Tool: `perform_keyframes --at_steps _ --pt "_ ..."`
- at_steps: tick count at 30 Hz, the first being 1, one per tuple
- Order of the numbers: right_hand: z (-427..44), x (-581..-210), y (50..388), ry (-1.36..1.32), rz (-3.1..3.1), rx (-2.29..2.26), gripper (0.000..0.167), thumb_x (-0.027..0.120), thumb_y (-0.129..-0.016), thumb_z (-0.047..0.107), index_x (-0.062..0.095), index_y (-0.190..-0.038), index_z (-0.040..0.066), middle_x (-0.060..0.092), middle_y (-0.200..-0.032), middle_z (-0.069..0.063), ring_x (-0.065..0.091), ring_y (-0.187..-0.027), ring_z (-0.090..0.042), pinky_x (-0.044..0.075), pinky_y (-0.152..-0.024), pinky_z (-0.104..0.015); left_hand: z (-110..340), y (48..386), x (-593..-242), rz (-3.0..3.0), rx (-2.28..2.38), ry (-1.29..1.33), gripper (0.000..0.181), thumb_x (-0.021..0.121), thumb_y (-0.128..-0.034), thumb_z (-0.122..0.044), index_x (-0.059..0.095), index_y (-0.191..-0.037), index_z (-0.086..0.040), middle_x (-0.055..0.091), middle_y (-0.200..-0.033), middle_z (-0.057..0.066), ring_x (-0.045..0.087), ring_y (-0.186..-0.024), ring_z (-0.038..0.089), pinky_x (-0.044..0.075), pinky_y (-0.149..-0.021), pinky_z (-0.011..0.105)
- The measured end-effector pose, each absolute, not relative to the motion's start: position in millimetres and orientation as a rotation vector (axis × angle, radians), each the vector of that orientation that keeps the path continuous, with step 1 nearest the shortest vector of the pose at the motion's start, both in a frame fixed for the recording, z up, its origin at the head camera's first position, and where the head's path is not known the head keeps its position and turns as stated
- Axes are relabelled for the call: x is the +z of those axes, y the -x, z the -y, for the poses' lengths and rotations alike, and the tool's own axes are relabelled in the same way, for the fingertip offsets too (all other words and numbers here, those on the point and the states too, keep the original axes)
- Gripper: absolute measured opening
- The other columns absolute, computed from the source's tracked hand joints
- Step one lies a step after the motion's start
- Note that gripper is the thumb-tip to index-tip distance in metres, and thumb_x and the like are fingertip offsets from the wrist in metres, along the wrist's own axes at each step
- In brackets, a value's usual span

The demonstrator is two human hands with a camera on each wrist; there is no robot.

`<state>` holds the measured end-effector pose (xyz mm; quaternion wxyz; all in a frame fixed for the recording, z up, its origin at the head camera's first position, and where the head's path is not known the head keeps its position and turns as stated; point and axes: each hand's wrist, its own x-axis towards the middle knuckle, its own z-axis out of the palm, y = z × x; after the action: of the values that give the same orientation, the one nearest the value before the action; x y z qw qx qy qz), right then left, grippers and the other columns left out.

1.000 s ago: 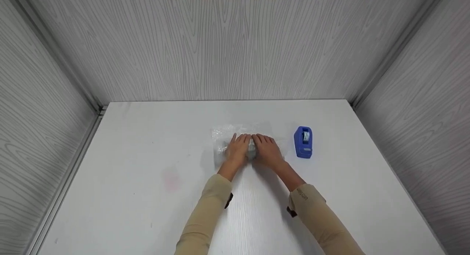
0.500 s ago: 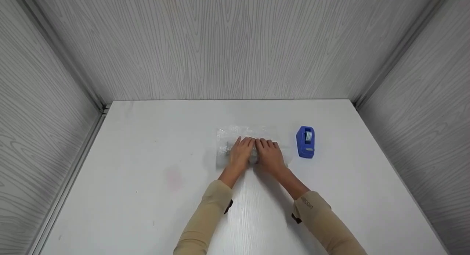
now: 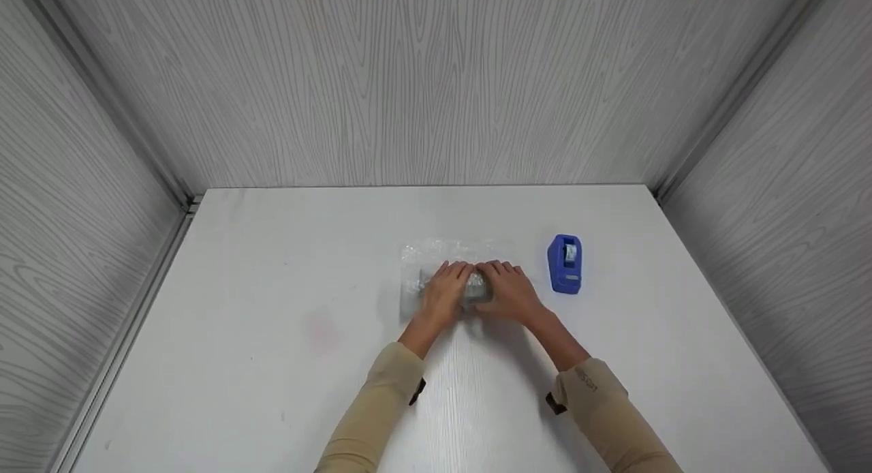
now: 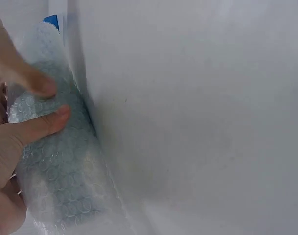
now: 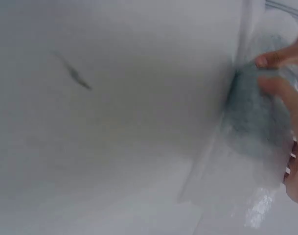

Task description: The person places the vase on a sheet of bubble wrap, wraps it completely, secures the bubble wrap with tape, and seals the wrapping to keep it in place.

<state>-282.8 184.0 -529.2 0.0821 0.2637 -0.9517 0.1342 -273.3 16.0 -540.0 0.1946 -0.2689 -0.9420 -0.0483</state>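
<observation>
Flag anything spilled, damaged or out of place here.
Marks on the white table look odd: a faint pinkish smudge left of the left hand and, in the right wrist view, a dark streak; both break its pale surface.

Both sleeves (image 3: 371, 405) are tan, with dark lettering (image 3: 586, 379) on the right cuff (image 3: 605, 383) and small black pieces (image 3: 555, 403) at both cuffs.

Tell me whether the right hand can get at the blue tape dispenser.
Likely yes: the tape dispenser stands right of the right hand, nothing visible blocking the way, though it would first have to release the bubble wrap.
</observation>
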Motion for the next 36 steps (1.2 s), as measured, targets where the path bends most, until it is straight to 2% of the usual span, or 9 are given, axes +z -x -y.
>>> perform_keyframes --at_steps 2,5,8,12,14,18,24,31,36 --pt "-193.2 -522.9 288.9 -0.681 2.879 0.746 0.054 0.069 -0.080 0.040 0.058 -0.119 0.004 0.059 -0.112 -0.011 0.054 -0.101 -0.028 0.043 -0.086 -0.046 -15.1 272.9 -541.2 2.615 -0.185 0.761 0.069 0.084 -0.0594 -0.009 0.053 -0.121 -0.004 0.054 -0.118 0.009 0.049 -0.114 0.022 0.029 -0.103 0.031" --pt "-206.9 -520.3 300.7 -0.363 2.865 1.061 0.036 0.060 -0.089 0.032 0.063 -0.110 0.003 0.062 -0.108 -0.012 0.057 -0.098 -0.028 0.046 -0.082 -0.045 -14.6 271.7 -542.6 2.587 -0.219 0.756 0.070 0.085 -0.0579 -0.008 0.053 -0.120 -0.003 0.054 -0.117 0.010 0.050 -0.113 0.024 0.029 -0.103 0.030" --pt "-218.3 -525.4 310.3 -0.043 2.894 1.027 0.031 0.057 -0.091 0.025 0.061 -0.107 -0.002 0.062 -0.105 -0.016 0.058 -0.095 -0.030 0.047 -0.079 -0.044 -15.0 269.7 -543.2 2.582 -0.226 0.755 0.071 0.086 -0.0575 -0.008 0.052 -0.120 -0.004 0.053 -0.117 0.009 0.050 -0.113 0.024 0.028 -0.104 0.029" --pt "-225.1 -536.4 314.8 0.198 3.045 0.866 0.038 0.059 -0.089 0.024 0.056 -0.109 -0.007 0.060 -0.104 -0.021 0.058 -0.092 -0.033 0.047 -0.076 -0.044 -16.8 267.0 -542.4 2.599 -0.228 0.750 0.071 0.086 -0.0581 -0.006 0.050 -0.120 -0.005 0.051 -0.118 0.008 0.048 -0.114 0.023 0.026 -0.105 0.028" --pt "-225.3 -541.2 314.7 0.247 3.099 0.825 0.039 0.061 -0.087 0.025 0.055 -0.107 -0.008 0.060 -0.100 -0.021 0.058 -0.088 -0.032 0.047 -0.073 -0.044 -18.5 266.9 -542.1 2.601 -0.214 0.743 0.072 0.086 -0.0578 -0.007 0.050 -0.120 -0.005 0.051 -0.118 0.008 0.048 -0.114 0.022 0.026 -0.104 0.027" --pt "-225.6 -547.6 313.5 0.305 3.110 0.821 0.029 0.061 -0.086 0.020 0.061 -0.097 -0.006 0.062 -0.089 -0.017 0.057 -0.076 -0.026 0.048 -0.066 -0.043 -22.1 267.9 -542.1 2.607 -0.163 0.735 0.072 0.086 -0.0577 -0.010 0.050 -0.120 -0.006 0.051 -0.117 0.008 0.048 -0.113 0.022 0.028 -0.103 0.027" --pt "-232.4 -550.7 310.9 0.345 3.075 0.901 0.023 0.060 -0.087 0.018 0.062 -0.093 -0.004 0.062 -0.087 -0.014 0.057 -0.077 -0.026 0.047 -0.069 -0.042 -20.8 271.8 -537.2 2.678 -0.156 0.748 0.070 0.084 -0.0600 -0.010 0.049 -0.120 -0.005 0.051 -0.117 0.009 0.048 -0.112 0.022 0.030 -0.103 0.029" --pt "-238.0 -547.4 309.6 0.322 3.068 0.989 0.020 0.060 -0.087 0.018 0.059 -0.091 -0.002 0.059 -0.081 -0.010 0.053 -0.072 -0.023 0.045 -0.064 -0.037 -18.9 279.8 -526.1 2.780 -0.262 0.783 0.068 0.082 -0.0631 -0.007 0.049 -0.122 -0.005 0.052 -0.120 0.009 0.049 -0.113 0.023 0.030 -0.103 0.030" --pt "-236.1 -546.6 309.8 0.327 3.034 1.054 0.019 0.058 -0.088 0.017 0.057 -0.094 -0.002 0.058 -0.085 -0.012 0.052 -0.075 -0.024 0.043 -0.065 -0.036 -19.6 285.0 -520.3 2.854 -0.290 0.799 0.067 0.082 -0.0654 -0.008 0.048 -0.123 -0.005 0.052 -0.120 0.008 0.050 -0.110 0.023 0.037 -0.097 0.028"
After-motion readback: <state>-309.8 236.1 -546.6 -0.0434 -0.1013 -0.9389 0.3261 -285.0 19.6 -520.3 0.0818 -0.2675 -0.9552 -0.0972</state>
